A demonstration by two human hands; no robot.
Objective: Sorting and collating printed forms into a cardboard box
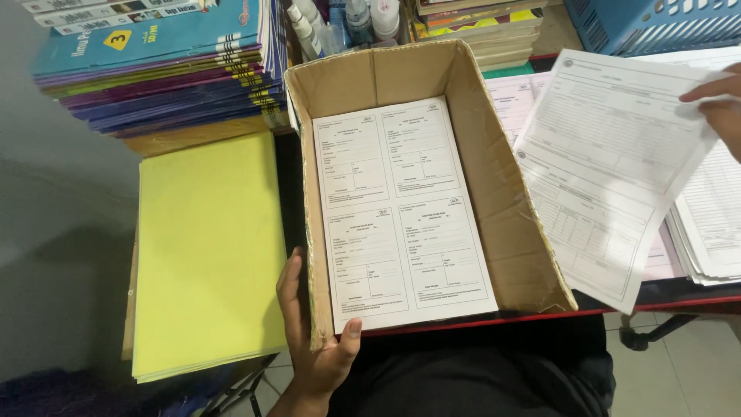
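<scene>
This looks like a school office or stationery storeroom. A tall stack of soft-cover schoolbooks with purple and blue spines [162, 66] stands beside a pile of yellow paper sheets [208, 247]. An open brown cardboard box [509, 232] holds white printed forms [401, 212], more loose forms lie on a red-edged desk [664, 301], and a blue plastic basket [648, 23] sits behind.

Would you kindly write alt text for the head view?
A left hand grips the near corner of a cardboard box holding printed forms, while the right hand lifts a printed sheet. Yellow paper lies beside it.
</scene>
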